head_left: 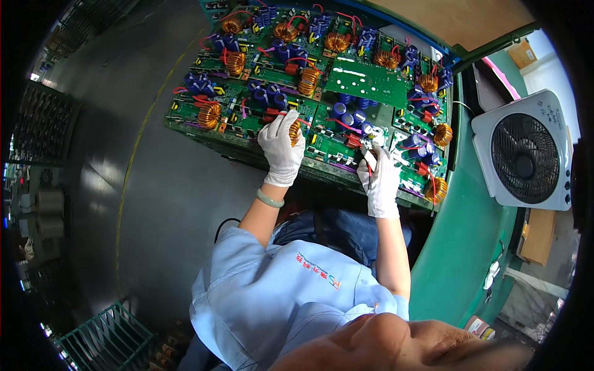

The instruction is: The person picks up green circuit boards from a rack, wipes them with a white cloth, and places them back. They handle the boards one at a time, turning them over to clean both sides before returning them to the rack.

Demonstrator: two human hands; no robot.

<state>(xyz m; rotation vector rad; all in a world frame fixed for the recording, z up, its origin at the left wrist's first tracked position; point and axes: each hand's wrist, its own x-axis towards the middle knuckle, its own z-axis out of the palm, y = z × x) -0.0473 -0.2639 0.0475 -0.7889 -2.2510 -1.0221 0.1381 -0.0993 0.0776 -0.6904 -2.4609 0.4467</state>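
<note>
Green circuit boards (232, 127) lie side by side on the bench, carrying blue capacitors, copper-wound coils, red wires and metal pins. My left hand (283, 148), in a white glove, closes around a copper coil (295, 132) at the front edge of one board; part of the coil is hidden by the fingers. To its right, my right hand (381, 180), also gloved, is closed on a small white piece (370, 158) beside the blue capacitors (348, 117) of the neighbouring board. A red wire shows by these fingers. The piece's exact kind is unclear.
A bare green board (365, 81) with white spots lies across the middle boards. A white-grey box fan (526, 151) stands on the green bench top (467, 229) at the right. A green metal frame (495, 46) borders the far right. Green racks (105, 337) stand lower left.
</note>
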